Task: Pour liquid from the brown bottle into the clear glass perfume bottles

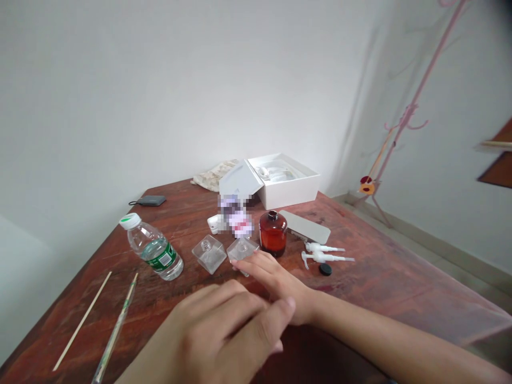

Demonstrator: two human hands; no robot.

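Observation:
My left hand (224, 330) is close in the foreground, its fingers curled inward with the thumb lying across them. Its palm is hidden, so what it holds, if anything, does not show. Behind it my right hand (276, 277) reaches leftward with fingers stretched out. Those fingertips overlap the front of a clear square glass bottle (241, 246); whether they touch it I cannot tell. A second clear square bottle (208, 255), uncapped, stands just left. An amber round bottle (273, 234) without a cap stands beyond my right hand.
Left are a water bottle (158, 248), a thin wooden stick (84, 320) and a wrapped stick (118, 325). On the right lie white pump heads (326, 256), a black cap (325, 269) and a flat grey case (306, 226). An open white box (290, 189) stands behind.

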